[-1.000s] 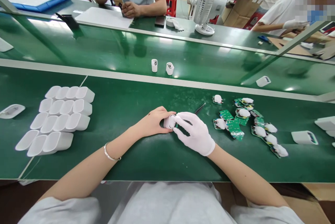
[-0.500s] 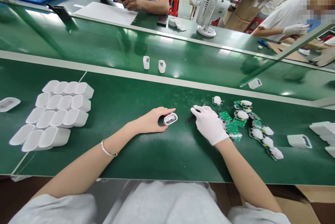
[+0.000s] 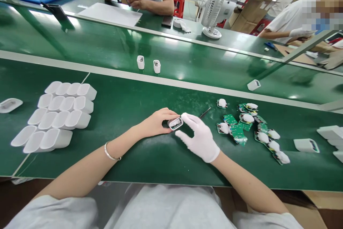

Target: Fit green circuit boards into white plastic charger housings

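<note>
My bare left hand [image 3: 158,123] has its thumb and fingers around a small white plastic casing [image 3: 180,126], whose open end faces up and shows parts inside. My right hand [image 3: 199,138], in a white glove, is beside it with thumb and fingers apart. Its fingertips are close to the casing's rim; whether they touch it I cannot tell. Behind the glove lies a thin dark tool [image 3: 205,112], partly hidden, its kind unclear. Green circuit boards [image 3: 237,132] with white blobs on them lie in a loose group to the right.
Rows of white casings [image 3: 57,122] stand on the left. Further casings [image 3: 307,145] lie at right. Along the green belt [image 3: 107,52] behind a pale rail sit two casings [image 3: 157,66] and another one [image 3: 254,85]. Across it are a fan [image 3: 215,5] and co-workers.
My right hand has let go of the dark tool, now on the table, and moved left to the casing with its fingers spread. The casings on the belt have shifted left.
</note>
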Available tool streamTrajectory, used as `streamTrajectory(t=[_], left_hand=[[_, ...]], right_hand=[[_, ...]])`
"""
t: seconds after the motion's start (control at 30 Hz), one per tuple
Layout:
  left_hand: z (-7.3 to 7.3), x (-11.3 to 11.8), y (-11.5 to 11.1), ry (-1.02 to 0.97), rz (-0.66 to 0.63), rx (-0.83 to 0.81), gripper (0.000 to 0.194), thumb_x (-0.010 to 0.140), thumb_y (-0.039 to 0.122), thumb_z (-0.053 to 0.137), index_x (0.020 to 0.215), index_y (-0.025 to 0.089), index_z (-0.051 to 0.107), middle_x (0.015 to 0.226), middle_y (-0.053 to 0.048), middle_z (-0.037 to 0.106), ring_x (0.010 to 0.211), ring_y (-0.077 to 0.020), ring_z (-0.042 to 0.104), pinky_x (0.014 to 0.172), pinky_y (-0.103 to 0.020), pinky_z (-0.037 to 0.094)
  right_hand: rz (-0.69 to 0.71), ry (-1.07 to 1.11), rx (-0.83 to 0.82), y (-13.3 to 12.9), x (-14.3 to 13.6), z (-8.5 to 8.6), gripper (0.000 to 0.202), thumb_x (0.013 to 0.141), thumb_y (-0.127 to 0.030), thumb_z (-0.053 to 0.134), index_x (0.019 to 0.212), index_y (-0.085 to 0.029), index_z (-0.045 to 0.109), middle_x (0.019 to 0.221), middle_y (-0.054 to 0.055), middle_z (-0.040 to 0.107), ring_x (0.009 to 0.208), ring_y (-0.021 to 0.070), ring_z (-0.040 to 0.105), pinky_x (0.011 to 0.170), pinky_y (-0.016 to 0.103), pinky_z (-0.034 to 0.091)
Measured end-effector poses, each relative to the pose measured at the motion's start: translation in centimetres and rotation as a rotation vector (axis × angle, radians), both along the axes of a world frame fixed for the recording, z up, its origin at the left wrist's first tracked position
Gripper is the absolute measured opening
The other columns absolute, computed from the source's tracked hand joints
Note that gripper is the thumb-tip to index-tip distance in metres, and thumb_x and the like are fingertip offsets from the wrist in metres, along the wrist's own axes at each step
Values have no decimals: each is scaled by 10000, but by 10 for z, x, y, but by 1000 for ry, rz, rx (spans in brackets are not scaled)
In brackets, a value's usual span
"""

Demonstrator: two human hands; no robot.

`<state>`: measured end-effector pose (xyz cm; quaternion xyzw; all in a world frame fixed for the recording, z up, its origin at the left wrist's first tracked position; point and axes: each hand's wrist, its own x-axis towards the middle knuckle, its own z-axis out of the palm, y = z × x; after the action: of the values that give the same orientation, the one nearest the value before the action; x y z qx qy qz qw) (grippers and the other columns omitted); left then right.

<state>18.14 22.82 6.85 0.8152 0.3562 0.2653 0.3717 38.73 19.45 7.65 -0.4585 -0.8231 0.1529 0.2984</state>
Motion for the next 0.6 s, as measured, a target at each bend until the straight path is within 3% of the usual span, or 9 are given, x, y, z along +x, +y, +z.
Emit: streamTrajectory(t=[0.13, 0.2, 0.27, 0.33, 0.47, 0.6], left_hand=[[-4, 9, -7, -98, 166, -50, 343, 723, 305, 704, 1053, 218, 671, 1057, -62, 662, 936, -209, 601, 869, -363, 503], [-4, 13, -10, -220, 242, -132, 444, 675, 313, 752, 1095, 206, 657, 1038, -65, 670, 894, -200, 613, 877, -385, 515], [-2, 16, -13, -374, 214, -261, 629, 617, 306, 799, 1202, 195, 596, 1117, -80, 655, 952, -208, 612, 931, -411, 505], [1, 17, -15, -504, 154, -372, 689, 634, 318, 791, 1263, 184, 545, 1215, -102, 615, 1046, -224, 594, 979, -426, 483], [6, 13, -13, -496, 207, -361, 367, 814, 347, 613, 1135, 171, 633, 1131, -105, 657, 1040, -222, 612, 959, -403, 490], [8, 5, -3, -265, 330, -140, 212, 835, 302, 560, 951, 187, 694, 958, -63, 699, 914, -200, 631, 853, -354, 517]], right_hand=[[-68, 172, -181, -3, -19, -14, 462, 724, -386, 711, 1155, -236, 639, 1224, 101, 607, 1173, 282, 547, 999, 438, 471], [-105, 383, -411, 4, -19, -13, 387, 712, -414, 712, 1057, -241, 689, 1096, 63, 673, 1107, 272, 590, 996, 441, 470], [-115, 665, -713, 13, -14, -8, 344, 741, -440, 672, 1007, -223, 699, 1000, 39, 702, 1030, 251, 626, 982, 443, 478], [-125, 964, -965, 20, -7, -1, 306, 778, -442, 628, 957, -202, 687, 948, 32, 708, 983, 226, 642, 970, 436, 487], [-169, 1316, -1171, 26, 2, 8, 193, 788, -411, 618, 824, -221, 615, 947, 11, 683, 1004, 181, 625, 974, 403, 489], [-133, 1358, -1298, 27, 3, 11, 173, 786, -386, 613, 814, -219, 580, 972, 16, 658, 1011, 168, 612, 957, 379, 500]])
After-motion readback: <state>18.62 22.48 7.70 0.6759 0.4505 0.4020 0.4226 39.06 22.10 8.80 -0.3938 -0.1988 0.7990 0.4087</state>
